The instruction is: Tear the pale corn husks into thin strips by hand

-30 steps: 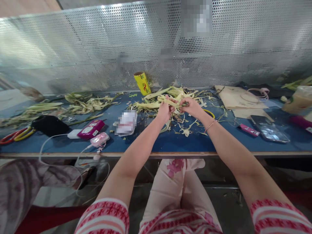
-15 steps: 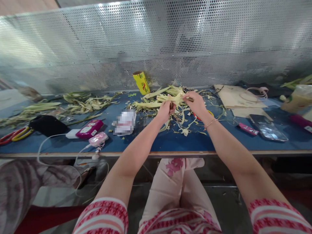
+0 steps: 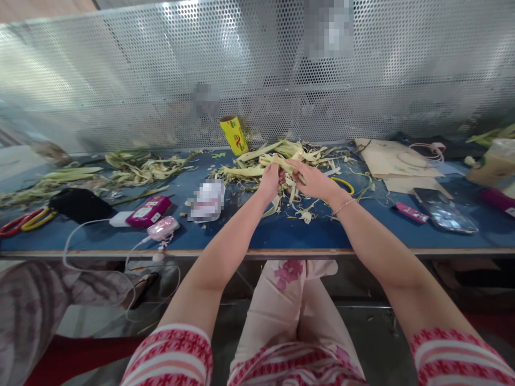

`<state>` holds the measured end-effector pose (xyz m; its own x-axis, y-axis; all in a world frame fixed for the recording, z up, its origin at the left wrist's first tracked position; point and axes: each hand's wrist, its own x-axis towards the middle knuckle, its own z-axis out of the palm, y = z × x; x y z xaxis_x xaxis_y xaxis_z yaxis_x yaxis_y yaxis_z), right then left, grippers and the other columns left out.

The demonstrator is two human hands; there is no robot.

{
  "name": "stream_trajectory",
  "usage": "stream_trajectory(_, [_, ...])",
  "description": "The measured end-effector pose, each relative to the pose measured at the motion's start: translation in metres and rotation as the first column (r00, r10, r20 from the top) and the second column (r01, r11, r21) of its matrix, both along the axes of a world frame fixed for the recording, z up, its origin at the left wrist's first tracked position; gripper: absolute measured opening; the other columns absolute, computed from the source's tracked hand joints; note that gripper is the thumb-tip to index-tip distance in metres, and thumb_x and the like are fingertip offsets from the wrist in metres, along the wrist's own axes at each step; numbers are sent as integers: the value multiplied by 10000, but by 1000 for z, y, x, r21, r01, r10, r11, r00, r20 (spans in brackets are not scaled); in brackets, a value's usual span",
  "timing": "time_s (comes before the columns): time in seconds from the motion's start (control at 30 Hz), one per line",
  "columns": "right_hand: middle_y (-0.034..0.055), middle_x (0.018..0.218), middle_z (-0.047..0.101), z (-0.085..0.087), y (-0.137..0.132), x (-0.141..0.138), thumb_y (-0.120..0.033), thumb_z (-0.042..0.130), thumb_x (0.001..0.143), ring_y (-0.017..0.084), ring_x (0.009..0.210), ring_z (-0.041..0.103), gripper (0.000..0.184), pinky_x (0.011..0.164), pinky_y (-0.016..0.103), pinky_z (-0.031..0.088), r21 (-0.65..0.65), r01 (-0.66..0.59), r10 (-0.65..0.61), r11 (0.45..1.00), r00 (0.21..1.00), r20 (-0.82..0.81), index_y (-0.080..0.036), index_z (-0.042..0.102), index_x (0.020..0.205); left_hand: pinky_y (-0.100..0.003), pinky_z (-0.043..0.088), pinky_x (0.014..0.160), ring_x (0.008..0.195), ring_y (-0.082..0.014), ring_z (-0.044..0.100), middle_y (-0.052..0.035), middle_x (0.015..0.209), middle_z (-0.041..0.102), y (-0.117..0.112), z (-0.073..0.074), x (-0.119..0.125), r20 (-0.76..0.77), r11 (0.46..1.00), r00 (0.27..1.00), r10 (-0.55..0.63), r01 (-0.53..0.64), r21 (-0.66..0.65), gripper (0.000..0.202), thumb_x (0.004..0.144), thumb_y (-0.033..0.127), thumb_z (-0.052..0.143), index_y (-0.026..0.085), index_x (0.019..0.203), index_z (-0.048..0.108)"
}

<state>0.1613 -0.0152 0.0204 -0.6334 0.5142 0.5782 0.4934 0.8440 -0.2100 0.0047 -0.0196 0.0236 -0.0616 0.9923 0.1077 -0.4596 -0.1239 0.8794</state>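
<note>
Both my hands meet over a heap of pale green-yellow leaf strips (image 3: 281, 155) on the blue table (image 3: 249, 236). My left hand (image 3: 271, 181) is closed round a bundle of the strips. My right hand (image 3: 313, 180) touches the same bundle from the right, fingers pinched on a strip beside the left hand. Loose cut scraps (image 3: 303, 212) lie just in front of the hands. A yellow ring (image 3: 345, 185) lies partly hidden behind my right wrist.
A yellow roll (image 3: 234, 135) leans against the perforated metal screen (image 3: 161, 80). More leaves (image 3: 137, 166) lie at the left, with scissors (image 3: 24, 222), a black pouch (image 3: 78, 203), pink devices (image 3: 149, 210) and a cable. Paper sheets (image 3: 396, 163) and a phone (image 3: 442, 214) lie right. Another person's sleeve (image 3: 36, 311) shows bottom left.
My right hand had drawn up and right along a strip half a second ago; it has now come back down against the left hand. My left hand stayed put.
</note>
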Motion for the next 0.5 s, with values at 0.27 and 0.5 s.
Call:
stream_trajectory(0.27, [136, 1111, 710, -3, 4, -5, -298, 449, 1014, 268, 1026, 648, 367, 901, 413, 530, 236, 70, -76, 969, 997, 17, -190, 657, 1296, -191, 269, 419, 413, -46, 312, 66, 500, 362, 2, -3, 0, 42, 999, 999, -17, 18, -27, 483, 946, 574, 513, 190, 663, 435])
stream_trajectory(0.5, [91, 1177, 680, 0, 1, -3, -434, 440, 1019, 282, 1151, 573, 387, 979, 493, 435, 338, 221, -202, 915, 975, -92, -343, 676, 1311, -235, 240, 430, 428, -56, 268, 59, 516, 337, 4, -3, 0, -2, 1000, 1000, -2, 2, 10, 509, 896, 657, 507, 204, 681, 422])
